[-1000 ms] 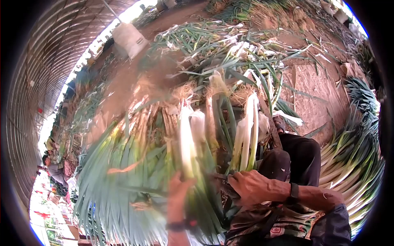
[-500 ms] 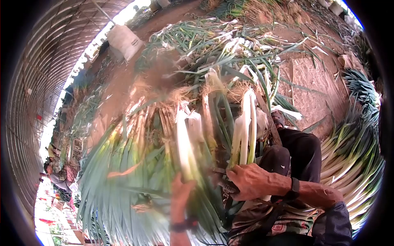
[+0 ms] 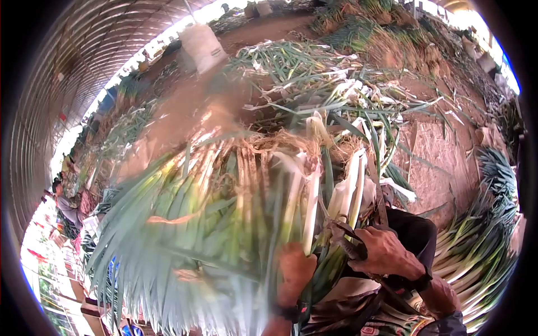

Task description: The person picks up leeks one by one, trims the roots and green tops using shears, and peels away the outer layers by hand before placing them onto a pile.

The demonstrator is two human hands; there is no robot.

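Note:
My left hand (image 3: 295,270) is closed around a large green onion (image 3: 311,210), its white shank and roots pointing away from me. My right hand (image 3: 388,251) grips a dark metal tool (image 3: 348,239), with its narrow end toward the left hand; its exact kind does not show. Peeled white green onions (image 3: 352,182) stand just beyond the right hand, near my legs. To the left spreads a broad pile of unpeeled green onions (image 3: 190,224), brown roots at the far end and leaves toward me.
Cleaned green onions (image 3: 465,235) are stacked on the right. Stripped leaves (image 3: 302,70) litter the ground ahead. A flat brown sheet (image 3: 437,162) lies at the right, and a white sack (image 3: 202,47) hangs farther back. Another person (image 3: 70,201) is at the far left.
The view has shifted. My left hand has moved right with a green onion, closer to the right hand. My right hand has lifted slightly, and the dark tool shows more clearly.

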